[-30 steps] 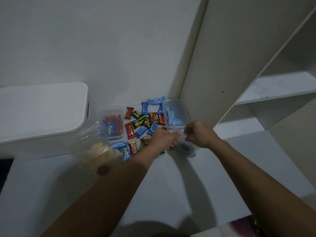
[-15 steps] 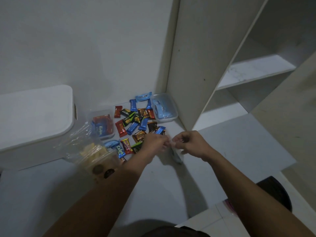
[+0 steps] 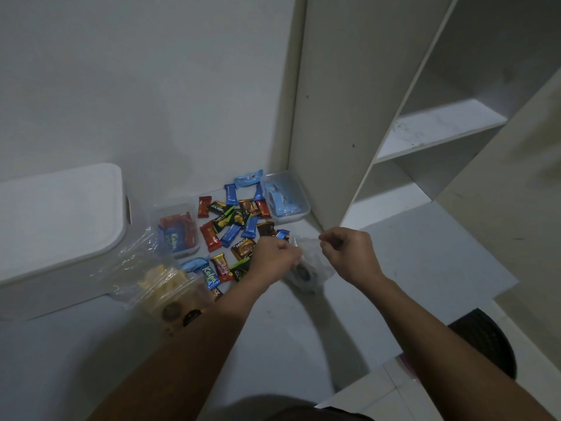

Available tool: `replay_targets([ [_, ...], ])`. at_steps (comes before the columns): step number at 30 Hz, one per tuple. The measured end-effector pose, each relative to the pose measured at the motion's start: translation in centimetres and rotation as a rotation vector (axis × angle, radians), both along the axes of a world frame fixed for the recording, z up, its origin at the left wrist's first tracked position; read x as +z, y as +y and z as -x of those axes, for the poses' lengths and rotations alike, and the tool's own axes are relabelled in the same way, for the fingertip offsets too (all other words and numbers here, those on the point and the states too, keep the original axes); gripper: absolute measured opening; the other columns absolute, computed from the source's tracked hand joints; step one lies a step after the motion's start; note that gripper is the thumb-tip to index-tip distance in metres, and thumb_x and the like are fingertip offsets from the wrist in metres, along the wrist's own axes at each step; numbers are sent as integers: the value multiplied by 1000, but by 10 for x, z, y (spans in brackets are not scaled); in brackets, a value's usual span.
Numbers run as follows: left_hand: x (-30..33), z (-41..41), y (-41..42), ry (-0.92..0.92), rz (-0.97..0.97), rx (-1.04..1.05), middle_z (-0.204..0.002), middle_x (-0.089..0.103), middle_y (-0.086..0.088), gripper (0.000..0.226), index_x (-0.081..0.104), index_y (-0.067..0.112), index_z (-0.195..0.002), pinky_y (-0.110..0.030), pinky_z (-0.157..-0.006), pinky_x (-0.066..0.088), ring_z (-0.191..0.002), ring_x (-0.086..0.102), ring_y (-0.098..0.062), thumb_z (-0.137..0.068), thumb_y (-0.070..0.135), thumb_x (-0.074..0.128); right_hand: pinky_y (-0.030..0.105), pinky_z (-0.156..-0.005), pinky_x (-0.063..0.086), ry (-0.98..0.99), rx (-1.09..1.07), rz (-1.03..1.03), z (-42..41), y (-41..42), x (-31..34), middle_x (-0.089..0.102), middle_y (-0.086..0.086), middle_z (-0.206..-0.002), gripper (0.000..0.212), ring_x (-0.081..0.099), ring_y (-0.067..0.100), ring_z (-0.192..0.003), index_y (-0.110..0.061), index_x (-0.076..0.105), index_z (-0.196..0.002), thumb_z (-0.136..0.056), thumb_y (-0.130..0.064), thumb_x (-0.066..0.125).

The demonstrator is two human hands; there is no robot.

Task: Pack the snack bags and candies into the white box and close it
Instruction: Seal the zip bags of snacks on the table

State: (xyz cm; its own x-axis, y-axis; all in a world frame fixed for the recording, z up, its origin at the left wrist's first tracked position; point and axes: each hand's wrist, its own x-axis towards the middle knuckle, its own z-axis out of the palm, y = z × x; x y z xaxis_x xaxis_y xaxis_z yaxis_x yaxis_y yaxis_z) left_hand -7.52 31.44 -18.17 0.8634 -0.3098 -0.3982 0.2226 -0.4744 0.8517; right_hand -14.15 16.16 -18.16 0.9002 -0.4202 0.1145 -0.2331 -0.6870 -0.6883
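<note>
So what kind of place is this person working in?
Probably a room at home, on the floor in a corner: a bare white wall, an empty open shelf unit beside it, and wrapped candies spread out next to a lidded white box.

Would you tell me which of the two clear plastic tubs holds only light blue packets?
The clear tub in the corner beside the shelf unit; its packets are all light blue. The other clear tub, nearer the white box, holds red and dark blue ones.

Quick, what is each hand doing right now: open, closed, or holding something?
Left hand: closed, pinching one edge of the clear plastic bag.
Right hand: closed, pinching the bag's other edge.
</note>
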Motion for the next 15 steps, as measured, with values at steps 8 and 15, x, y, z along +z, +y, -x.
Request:
replay_targets([
  [8, 1, -3, 3, -151, 85, 60, -88, 65, -1, 11, 68, 11, -91, -21, -63, 46, -78, 59, -11, -81, 9, 65, 31, -70, 55, -132, 122, 153, -1, -4, 9, 74, 5, -80, 12, 68, 22, -70, -10, 76, -86, -78, -3, 71],
  [15, 7, -18, 4, -381, 170, -98, -103, 66, 7, 26, 70, 21, -98, -35, -91, 53, -100, 62, -13, -77, 8, 76, 17, -68, 47, -70, 189, 69, -6, -14, 29, 71, -6, -75, 12, 61, -3, -64, -15, 76, -88, -82, -6, 72],
])
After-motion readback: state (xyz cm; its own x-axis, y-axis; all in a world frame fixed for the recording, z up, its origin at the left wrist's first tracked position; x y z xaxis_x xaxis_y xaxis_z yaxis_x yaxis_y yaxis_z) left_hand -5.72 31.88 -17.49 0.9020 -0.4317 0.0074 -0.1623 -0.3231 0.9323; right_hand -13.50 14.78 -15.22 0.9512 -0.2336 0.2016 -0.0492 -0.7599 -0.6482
